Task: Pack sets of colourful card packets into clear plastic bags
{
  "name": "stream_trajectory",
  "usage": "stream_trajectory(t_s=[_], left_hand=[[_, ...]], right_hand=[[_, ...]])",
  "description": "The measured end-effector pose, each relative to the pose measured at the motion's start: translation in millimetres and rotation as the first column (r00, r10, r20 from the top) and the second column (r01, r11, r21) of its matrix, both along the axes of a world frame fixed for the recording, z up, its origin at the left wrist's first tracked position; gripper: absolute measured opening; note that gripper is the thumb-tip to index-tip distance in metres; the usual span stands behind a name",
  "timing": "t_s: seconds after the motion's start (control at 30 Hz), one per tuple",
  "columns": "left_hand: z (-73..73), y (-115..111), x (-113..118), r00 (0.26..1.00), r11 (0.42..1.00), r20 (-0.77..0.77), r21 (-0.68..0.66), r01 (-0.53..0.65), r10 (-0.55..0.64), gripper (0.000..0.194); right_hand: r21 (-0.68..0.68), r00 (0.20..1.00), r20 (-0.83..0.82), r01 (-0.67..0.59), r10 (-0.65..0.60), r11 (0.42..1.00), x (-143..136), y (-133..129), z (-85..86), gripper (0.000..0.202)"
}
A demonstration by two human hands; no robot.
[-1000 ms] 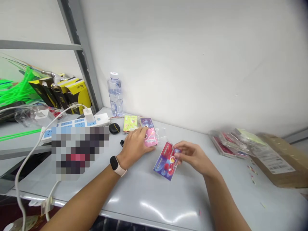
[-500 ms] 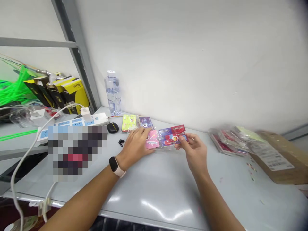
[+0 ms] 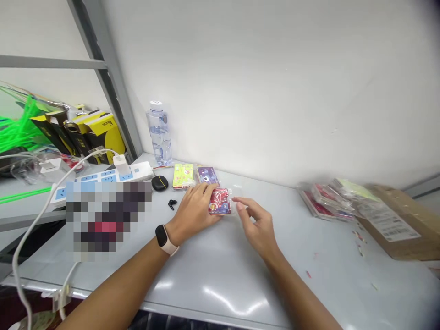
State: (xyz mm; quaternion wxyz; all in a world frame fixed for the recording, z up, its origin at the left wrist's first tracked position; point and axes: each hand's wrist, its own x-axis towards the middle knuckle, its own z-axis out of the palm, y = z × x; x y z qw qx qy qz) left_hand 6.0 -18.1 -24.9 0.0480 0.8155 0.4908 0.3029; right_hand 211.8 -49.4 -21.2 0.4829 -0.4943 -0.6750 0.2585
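My left hand (image 3: 195, 210) grips a small booklet-like red and blue printed card pack (image 3: 220, 202) in a clear plastic bag (image 3: 235, 192), its fingers covering the left part. At the bag's right end is my right hand (image 3: 258, 227), thumb and index fingertips close together on the thin plastic edge. Just behind my left hand lie a yellow-green pack (image 3: 183, 175) and a dark blue pack (image 3: 207, 176). A black earbud (image 3: 172, 204) rests left of that hand, near a black earbud case (image 3: 160, 183).
A water bottle (image 3: 160, 135) stands by the wall. To the left are a power strip (image 3: 99, 178) with a white cable and yellow-black boxes (image 3: 99, 133). Several bagged packs (image 3: 323, 201) and a cardboard box (image 3: 392, 229) sit at right. Small scraps (image 3: 359, 237) lie nearby.
The red and blue card pack has moved left, to my left hand, where a pink one showed before. My right hand has moved left and let go of the pack.
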Motion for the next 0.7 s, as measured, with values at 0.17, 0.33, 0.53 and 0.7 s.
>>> stream_trajectory(t_s=[0.17, 0.33, 0.53, 0.7], left_hand=[[-0.3, -1, 0, 1.000, 0.999, 0.003, 0.036, 0.024, -0.024, 0.058], [-0.9, -2, 3, 0.999, 0.998, 0.054, 0.060, -0.001, -0.002, 0.058], [-1.8, -3, 6, 0.996, 0.993, 0.089, 0.120, -0.002, -0.009, 0.057], [-3.0, -7, 11, 0.979, 0.993, 0.201, 0.122, 0.004, -0.029, 0.059]], right_hand=[[0.000, 0.990, 0.039, -0.137, 0.137, 0.991, 0, 0, -2.6, 0.027], [0.080, 0.992, 0.060, -0.115, 0.111, 0.990, -2, -1, -2.2, 0.024], [0.188, 0.979, 0.170, -0.149, 0.117, 0.971, -6, -5, -2.3, 0.021], [0.361, 0.982, 0.184, -0.116, 0.051, 0.925, -7, -8, 2.1, 0.032]])
